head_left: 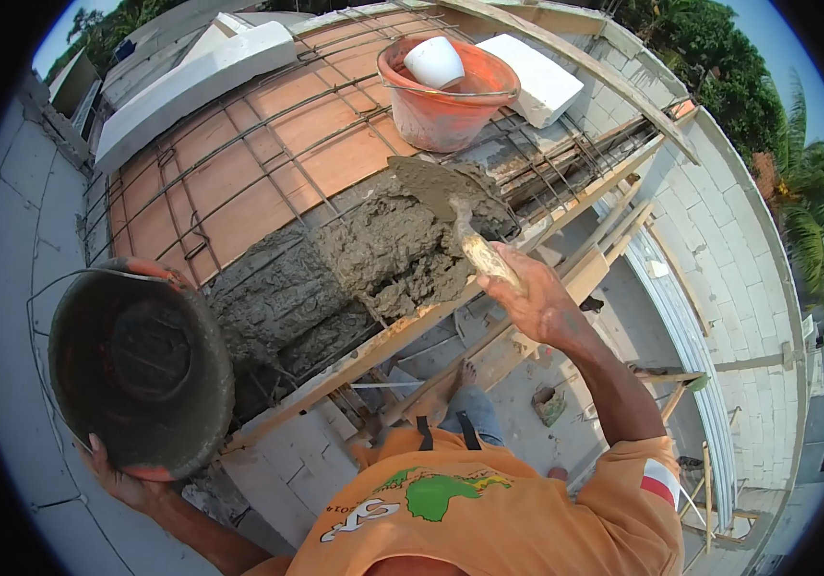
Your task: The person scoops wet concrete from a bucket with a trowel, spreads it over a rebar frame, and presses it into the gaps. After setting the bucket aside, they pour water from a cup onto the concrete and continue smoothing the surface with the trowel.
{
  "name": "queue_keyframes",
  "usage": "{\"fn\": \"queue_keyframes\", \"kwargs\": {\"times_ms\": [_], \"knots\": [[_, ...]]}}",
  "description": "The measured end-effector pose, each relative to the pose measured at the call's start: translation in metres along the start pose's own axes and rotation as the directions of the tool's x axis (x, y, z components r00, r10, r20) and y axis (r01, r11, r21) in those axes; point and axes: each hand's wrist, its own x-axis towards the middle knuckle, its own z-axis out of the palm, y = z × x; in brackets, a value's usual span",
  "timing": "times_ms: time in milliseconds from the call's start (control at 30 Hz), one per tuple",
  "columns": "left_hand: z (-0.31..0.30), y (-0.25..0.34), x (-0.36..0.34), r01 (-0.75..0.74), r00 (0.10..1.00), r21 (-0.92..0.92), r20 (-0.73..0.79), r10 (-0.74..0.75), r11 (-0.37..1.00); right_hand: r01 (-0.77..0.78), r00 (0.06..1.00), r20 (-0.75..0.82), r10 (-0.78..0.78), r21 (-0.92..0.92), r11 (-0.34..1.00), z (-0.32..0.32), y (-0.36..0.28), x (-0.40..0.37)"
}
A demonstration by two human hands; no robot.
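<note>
Closed around the worn handle of a mortar-caked trowel point(475, 246), the right hand point(533, 300) holds its blade at the far edge of the lumpy grey wet concrete point(359, 252). Left of that concrete, the left hand point(126, 482) grips a tilted, grey-coated bucket point(95, 384).

Left of the upright orange bucket point(439, 125), my right hand point(535, 300) could pass above the rebar grid point(260, 123); to its right, the white block point(533, 81) obstructs.
</note>
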Motion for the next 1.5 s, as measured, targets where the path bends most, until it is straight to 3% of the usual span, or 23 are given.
{"fn": "queue_keyframes", "kwargs": {"times_ms": [33, 67, 133, 200, 233, 300, 367, 500, 667, 733, 767, 833, 867, 933, 1000, 1033, 1100, 1133, 1200, 1233, 1267, 1333, 1500], "knots": [[0.001, 0.000, -0.001, 0.001, 1.000, 0.002, -0.002, -0.001, 1.000, -0.126, 0.983, 0.170, 0.074, 0.323, 0.938, 0.015, -0.014, 0.005], [0.002, 0.001, 0.000, 0.001, 1.000, 0.005, -0.002, -0.001, 1.000, -0.238, 0.948, 0.309, 0.082, 0.509, 0.827, 0.034, -0.015, 0.016], [0.002, 0.000, 0.001, -0.008, 1.000, -0.014, 0.024, 0.008, 1.000, -0.472, 0.877, 0.454, 0.156, 0.756, 0.454, 0.062, -0.030, 0.036], [0.011, 0.000, 0.000, -0.026, 0.999, -0.029, 0.037, 0.027, 0.999, -0.543, 0.836, 0.547, -0.040, 0.836, 0.079, 0.097, -0.009, 0.067], [0.018, 0.002, -0.003, -0.007, 1.000, -0.017, 0.023, 0.008, 1.000, -0.539, 0.838, 0.543, -0.051, 0.839, 0.072, 0.104, -0.004, 0.071], [0.026, 0.001, -0.004, 0.004, 1.000, -0.002, 0.009, -0.004, 1.000, -0.355, 0.935, 0.345, -0.082, 0.906, -0.230, 0.112, 0.005, 0.076], [0.026, 0.001, -0.002, 0.015, 1.000, -0.003, 0.021, -0.015, 1.000, -0.342, 0.939, 0.315, -0.136, 0.832, -0.437, 0.092, 0.027, 0.075], [0.039, 0.003, -0.005, 0.021, 0.997, 0.015, 0.078, -0.022, 1.000, -0.315, 0.949, 0.267, -0.170, 0.752, -0.579, 0.066, 0.058, 0.059], [0.040, 0.008, -0.009, -0.007, 1.000, 0.086, 0.022, 0.005, 0.996, -0.317, 0.948, 0.208, -0.239, 0.640, -0.700, 0.062, 0.066, 0.044], [0.040, 0.013, -0.015, -0.003, 0.999, 0.083, 0.040, 0.000, 0.997, -0.283, 0.943, 0.044, -0.330, 0.630, -0.723, 0.055, 0.071, 0.039], [0.042, 0.014, -0.018, 0.007, 0.998, 0.075, 0.066, -0.012, 0.997, -0.156, 0.966, -0.006, -0.259, 0.784, -0.601, 0.048, 0.070, 0.034], [0.036, 0.011, -0.015, -0.007, 0.998, 0.098, 0.070, 0.000, 0.995, 0.019, 0.997, -0.052, -0.054, 0.867, -0.499, 0.031, 0.092, 0.040], [0.035, 0.011, -0.014, -0.028, 0.996, 0.108, 0.086, 0.019, 0.994, 0.012, 1.000, -0.010, 0.008, 0.816, -0.578, 0.018, 0.106, 0.042], [0.051, 0.007, -0.017, -0.021, 0.994, 0.074, 0.110, 0.012, 0.997, -0.007, 1.000, 0.000, -0.013, 0.853, -0.522, 0.002, 0.118, 0.030], [0.060, 0.006, -0.015, -0.033, 0.991, 0.040, 0.130, 0.027, 0.999, -0.118, 0.990, 0.093, -0.103, 0.956, -0.270, -0.003, 0.119, 0.012], [0.061, 0.004, -0.010, -0.060, 0.992, 0.037, 0.116, 0.056, 0.997, -0.158, 0.984, 0.130, -0.122, 0.952, -0.263, -0.004, 0.104, 0.004], [0.065, 0.005, -0.005, -0.082, 0.995, 0.033, 0.056, 0.080, 0.996, -0.180, 0.982, 0.135, 0.132, 0.878, 0.444, -0.010, 0.069, -0.010], [0.067, 0.006, -0.004, -0.099, 0.995, 0.042, 0.027, 0.098, 0.994, -0.194, 0.981, 0.161, 0.111, 0.870, 0.453, -0.007, 0.061, -0.004], [0.069, 0.010, -0.004, -0.128, 0.989, -0.049, 0.065, 0.131, 0.991, -0.063, 0.997, 0.057, 0.045, 0.375, 0.925, -0.004, 0.046, 0.012], [0.064, 0.014, -0.003, -0.136, 0.990, -0.043, 0.043, 0.138, 0.990, 0.160, 0.985, -0.043, -0.165, -0.091, 0.983, -0.001, 0.063, 0.031], [0.059, 0.017, -0.004, -0.135, 0.989, -0.064, 0.049, 0.138, 0.989, 0.167, 0.985, -0.023, -0.170, -0.099, 0.981, 0.003, 0.054, 0.041], [0.041, 0.024, -0.007, -0.126, 0.991, -0.081, 0.037, 0.129, 0.989, 0.236, 0.971, 0.071, -0.227, -0.424, 0.874, 0.017, 0.038, 0.051], [-0.002, 0.041, -0.018, -0.141, 0.987, -0.112, 0.066, 0.149, 0.984, 0.401, 0.916, 0.113, -0.385, -0.278, 0.873, 0.082, 0.025, -0.008]]}}
